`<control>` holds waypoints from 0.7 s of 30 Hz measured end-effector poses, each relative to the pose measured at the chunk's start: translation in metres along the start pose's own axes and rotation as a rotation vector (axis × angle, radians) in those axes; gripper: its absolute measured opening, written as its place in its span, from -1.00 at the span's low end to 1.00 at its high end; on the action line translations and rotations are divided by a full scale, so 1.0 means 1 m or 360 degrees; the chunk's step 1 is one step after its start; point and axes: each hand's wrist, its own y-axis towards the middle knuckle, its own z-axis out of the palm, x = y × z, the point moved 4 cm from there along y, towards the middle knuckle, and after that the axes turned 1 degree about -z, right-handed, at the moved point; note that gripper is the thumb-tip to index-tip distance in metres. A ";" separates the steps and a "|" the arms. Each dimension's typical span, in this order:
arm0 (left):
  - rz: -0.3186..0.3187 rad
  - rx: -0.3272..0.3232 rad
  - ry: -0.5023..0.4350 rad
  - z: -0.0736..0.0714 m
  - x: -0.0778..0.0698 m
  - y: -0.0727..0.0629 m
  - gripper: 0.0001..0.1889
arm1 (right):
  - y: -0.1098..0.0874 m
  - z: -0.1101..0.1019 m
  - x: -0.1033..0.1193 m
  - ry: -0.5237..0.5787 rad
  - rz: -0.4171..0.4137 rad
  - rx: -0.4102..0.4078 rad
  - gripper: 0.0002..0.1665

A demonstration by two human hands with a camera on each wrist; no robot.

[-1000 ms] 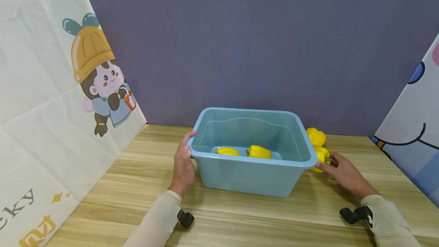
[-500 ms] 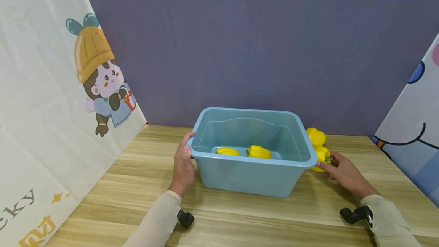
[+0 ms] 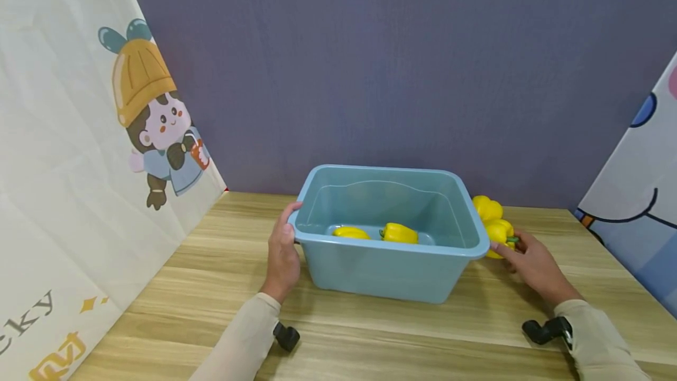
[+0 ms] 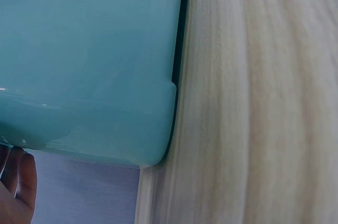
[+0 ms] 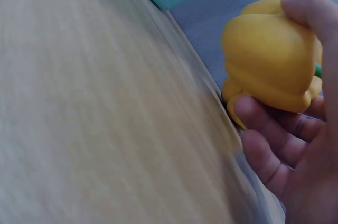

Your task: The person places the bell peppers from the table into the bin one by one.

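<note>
A blue plastic bin (image 3: pixel 378 269) stands on the table, and my left hand (image 3: pixel 282 254) grips its left rim. Thumb and fingers hook over that edge; the left wrist view shows the bin's side wall (image 4: pixel 84 55) and some fingertips. Inside the bin lie two yellow bell peppers, one on the left (image 3: pixel 351 233) and one nearer the middle (image 3: pixel 399 233). Right of the bin, my right hand (image 3: pixel 536 266) holds another yellow bell pepper (image 5: pixel 266 57) between thumb and fingers, its green stem towards the palm. Just behind it sits a further yellow bell pepper (image 3: pixel 488 209), partly hidden by the bin.
The wooden table (image 3: pixel 338 334) ends at a dark grey-blue partition (image 3: pixel 391 63) behind the bin. White panels with cartoon prints border the left (image 3: pixel 53 151) and right sides. A black wrist mount (image 3: pixel 286 337) sits on each sleeve.
My right hand has raised the held bell pepper slightly and shifted it a little to the right. The left hand and the bin have stayed in place.
</note>
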 end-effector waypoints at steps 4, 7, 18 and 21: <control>-0.0004 0.0004 -0.0017 0.000 0.001 0.001 -0.48 | -0.001 -0.003 -0.002 0.0020 0.0004 -0.0060 -0.04; -0.0008 -0.0002 -0.0019 0.001 0.001 0.001 -0.48 | -0.001 -0.004 -0.003 0.0019 -0.0001 -0.0078 -0.05; -0.0021 0.0000 -0.0012 0.000 0.002 0.000 -0.47 | 0.000 -0.005 -0.001 0.0063 -0.0028 -0.0138 -0.12; -0.0012 -0.0005 -0.0016 0.000 0.002 0.000 -0.48 | -0.001 -0.005 0.000 0.0075 -0.0033 -0.0156 -0.14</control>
